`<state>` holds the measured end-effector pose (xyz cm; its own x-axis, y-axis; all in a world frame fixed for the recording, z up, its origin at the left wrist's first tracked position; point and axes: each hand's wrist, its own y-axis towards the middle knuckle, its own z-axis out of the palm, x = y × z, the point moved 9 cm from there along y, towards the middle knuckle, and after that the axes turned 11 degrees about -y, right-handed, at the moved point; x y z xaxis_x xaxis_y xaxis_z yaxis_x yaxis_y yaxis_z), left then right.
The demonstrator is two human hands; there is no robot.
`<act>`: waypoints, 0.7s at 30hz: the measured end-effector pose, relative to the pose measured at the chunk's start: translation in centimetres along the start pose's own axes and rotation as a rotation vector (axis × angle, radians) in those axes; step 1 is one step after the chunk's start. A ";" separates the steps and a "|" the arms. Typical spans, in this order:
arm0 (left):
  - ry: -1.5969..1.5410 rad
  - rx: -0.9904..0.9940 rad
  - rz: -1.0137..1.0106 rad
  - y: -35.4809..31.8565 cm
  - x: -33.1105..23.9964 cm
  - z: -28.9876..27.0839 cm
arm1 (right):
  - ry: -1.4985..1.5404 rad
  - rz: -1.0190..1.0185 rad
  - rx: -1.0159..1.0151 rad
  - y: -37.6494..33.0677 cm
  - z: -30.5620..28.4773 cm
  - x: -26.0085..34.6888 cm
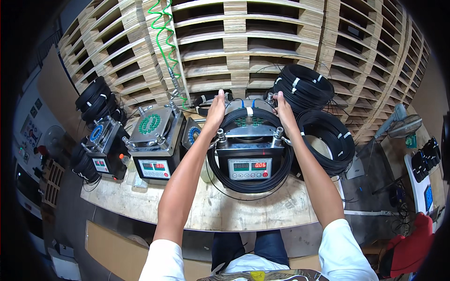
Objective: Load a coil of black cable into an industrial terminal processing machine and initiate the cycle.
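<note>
In front of me stands a polishing machine [224, 165] with a lit display panel and red digits. A black cable coil [273, 185] loops around its front, with a white tie at the top. Green connectors [255, 122] sit in the plate on top. My left hand [215, 111] is at the machine's rear left corner, beside a metal post, its visible digits stretched upward. At the rear right corner my right hand [285, 114] reaches beside another post [270, 97], thumb raised. Neither hand visibly holds anything; some fingertips are hidden or turned away.
Two similar machines [154, 152] stand to the left on the wooden bench [225, 213]. Black cable coils [328, 140] are stacked at the right. A green spiral hose [164, 33] hangs before stacked wooden pallets [281, 28]. A fan [403, 125] stands farther right.
</note>
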<state>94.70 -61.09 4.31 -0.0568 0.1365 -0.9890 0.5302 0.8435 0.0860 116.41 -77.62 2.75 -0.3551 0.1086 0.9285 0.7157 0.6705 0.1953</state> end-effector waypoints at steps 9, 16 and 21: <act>-0.131 0.060 -0.071 0.0 1.0 1.1 | -0.098 0.071 -0.007 -0.6 -1.1 0.1; -0.006 0.012 0.028 0.8 2.0 -1.1 | -0.032 0.018 0.077 -1.0 0.4 1.2; -0.148 0.015 -0.052 0.0 2.2 0.3 | -0.035 0.024 0.040 -0.7 -0.6 0.1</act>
<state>94.80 -60.96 2.13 0.0406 0.0137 -0.9991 0.5426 0.8393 0.0336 116.19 -78.55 2.92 -0.3595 0.1500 0.9210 0.6996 0.6965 0.1596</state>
